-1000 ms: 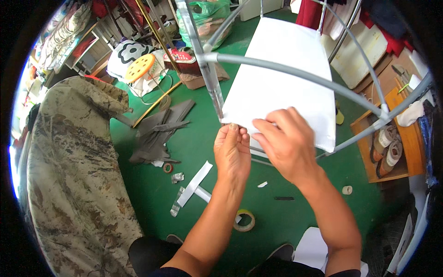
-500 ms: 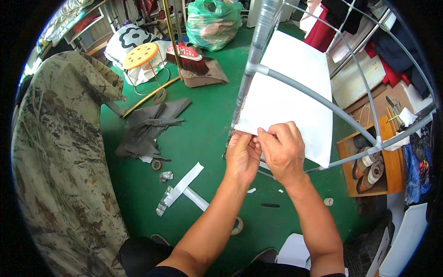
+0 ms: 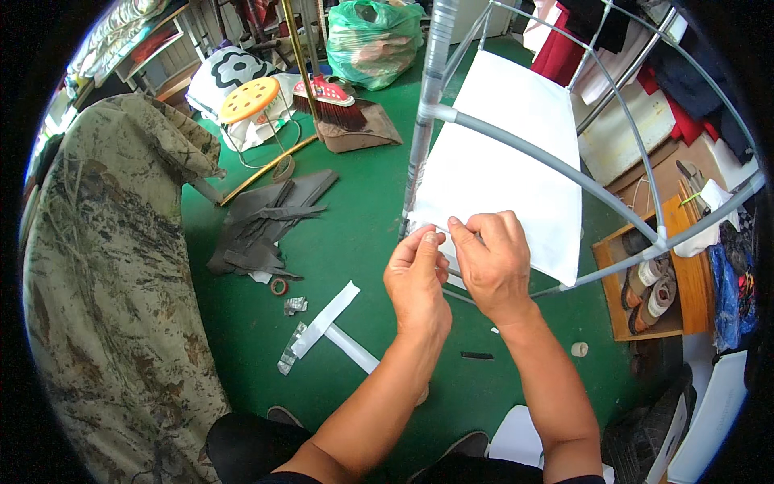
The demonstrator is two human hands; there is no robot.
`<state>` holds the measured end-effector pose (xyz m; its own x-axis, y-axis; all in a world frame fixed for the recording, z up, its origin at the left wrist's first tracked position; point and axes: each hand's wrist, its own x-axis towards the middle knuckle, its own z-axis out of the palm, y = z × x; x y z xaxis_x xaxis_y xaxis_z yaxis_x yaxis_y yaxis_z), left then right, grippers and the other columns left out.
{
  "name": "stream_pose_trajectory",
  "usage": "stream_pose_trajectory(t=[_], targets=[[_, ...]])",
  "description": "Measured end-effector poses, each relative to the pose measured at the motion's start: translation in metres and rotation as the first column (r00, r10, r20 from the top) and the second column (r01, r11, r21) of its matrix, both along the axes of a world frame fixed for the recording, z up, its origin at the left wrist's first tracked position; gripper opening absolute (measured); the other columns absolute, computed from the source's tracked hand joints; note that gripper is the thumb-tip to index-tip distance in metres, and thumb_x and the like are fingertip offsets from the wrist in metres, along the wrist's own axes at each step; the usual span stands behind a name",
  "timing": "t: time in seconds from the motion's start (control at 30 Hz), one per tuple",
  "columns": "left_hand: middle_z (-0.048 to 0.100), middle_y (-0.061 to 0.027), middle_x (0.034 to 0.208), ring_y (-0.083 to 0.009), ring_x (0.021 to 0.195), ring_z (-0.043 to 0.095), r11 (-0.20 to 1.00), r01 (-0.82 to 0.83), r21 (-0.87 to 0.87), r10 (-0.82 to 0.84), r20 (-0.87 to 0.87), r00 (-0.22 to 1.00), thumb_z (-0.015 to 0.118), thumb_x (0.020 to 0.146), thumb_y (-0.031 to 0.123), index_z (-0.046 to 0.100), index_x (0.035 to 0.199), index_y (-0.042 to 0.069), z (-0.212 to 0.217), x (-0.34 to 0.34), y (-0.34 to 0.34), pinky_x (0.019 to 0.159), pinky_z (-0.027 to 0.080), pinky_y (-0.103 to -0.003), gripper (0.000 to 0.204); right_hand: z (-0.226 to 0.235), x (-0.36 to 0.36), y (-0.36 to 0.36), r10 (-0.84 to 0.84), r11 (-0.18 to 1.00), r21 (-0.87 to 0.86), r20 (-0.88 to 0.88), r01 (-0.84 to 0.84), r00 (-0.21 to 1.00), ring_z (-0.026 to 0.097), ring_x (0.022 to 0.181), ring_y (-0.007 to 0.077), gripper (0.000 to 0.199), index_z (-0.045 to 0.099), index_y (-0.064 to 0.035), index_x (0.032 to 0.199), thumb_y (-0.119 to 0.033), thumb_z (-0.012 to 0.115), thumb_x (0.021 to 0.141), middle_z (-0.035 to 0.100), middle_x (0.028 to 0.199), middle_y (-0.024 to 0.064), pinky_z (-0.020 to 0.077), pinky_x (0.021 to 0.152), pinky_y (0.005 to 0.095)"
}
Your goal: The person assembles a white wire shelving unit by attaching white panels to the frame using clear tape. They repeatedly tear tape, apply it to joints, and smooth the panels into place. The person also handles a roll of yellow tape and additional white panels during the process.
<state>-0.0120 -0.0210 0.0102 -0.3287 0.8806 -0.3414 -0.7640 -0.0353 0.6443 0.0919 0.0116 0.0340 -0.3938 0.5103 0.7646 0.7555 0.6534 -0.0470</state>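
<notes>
White sheet (image 3: pixel 500 169): stretched over the grey frame (image 3: pixel 516 149), its near-left corner by the upright pole (image 3: pixel 425 105).
Left hand (image 3: pixel 415 278): fingertips pinched on that corner's edge.
Right hand (image 3: pixel 492 258): thumb and forefinger pinching the same edge, just beside the left.
Change: a second ago both hands lay lower and flatter on the hem; now they have closed together at the corner (fine finger work, it seems).
Floor (image 3: pixel 355 242): green, with grey scraps (image 3: pixel 266 222) and white strips (image 3: pixel 326 319).

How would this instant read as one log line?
left hand: pinching white sheet corner | right hand: pinching same corner | grey frame: over sheet | floor: green, scraps
</notes>
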Motion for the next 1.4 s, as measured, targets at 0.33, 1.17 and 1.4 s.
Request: stream_pose_trajectory(t=[0.33,1.17,1.4], targets=[[0.07,-0.0022,0.094,-0.0063,0.069,0.056,0.998,0.028,-0.048,-0.03,-0.023,0.999,0.067,0.097,0.012,0.068,0.105,0.003,-0.001,-0.007,0.01,0.057,0.041,-0.021,0.012,-0.002,-0.002,-0.001,-0.001,0.999,0.033,-0.008,0.002,1.0,0.054,0.079,0.0231,0.023,0.077,-0.0054,0.1,0.0,0.078,0.077,0.058,0.087,0.0028,0.0458,0.064,0.0362],[0.063,-0.001,0.072,-0.0068,0.061,0.051,0.995,0.097,-0.026,-0.098,-0.036,0.995,0.067,0.097,0.017,0.063,0.078,0.006,0.006,-0.002,0.025,0.056,0.038,-0.023,0.022,0.002,0.005,0.007,0.001,0.993,0.116,0.061,-0.008,0.998,0.052,0.069,0.0219,0.018,0.074,-0.0042,0.093,-0.001,0.076,0.075,0.053,0.078,0.002,0.0419,0.058,0.0351],[0.067,-0.0015,0.074,-0.0042,0.07,0.056,0.969,0.172,-0.175,-0.171,0.025,0.985,0.069,0.097,0.014,0.066,0.08,0.001,0.009,0.041,-0.002,0.062,0.043,-0.022,0.021,0.037,0.043,-0.011,0.045,0.986,-0.168,0.297,0.006,0.954,0.055,0.074,0.0286,0.026,0.072,-0.0033,0.094,0.005,0.078,0.07,0.059,0.084,0.0056,0.0447,0.064,0.0402]])
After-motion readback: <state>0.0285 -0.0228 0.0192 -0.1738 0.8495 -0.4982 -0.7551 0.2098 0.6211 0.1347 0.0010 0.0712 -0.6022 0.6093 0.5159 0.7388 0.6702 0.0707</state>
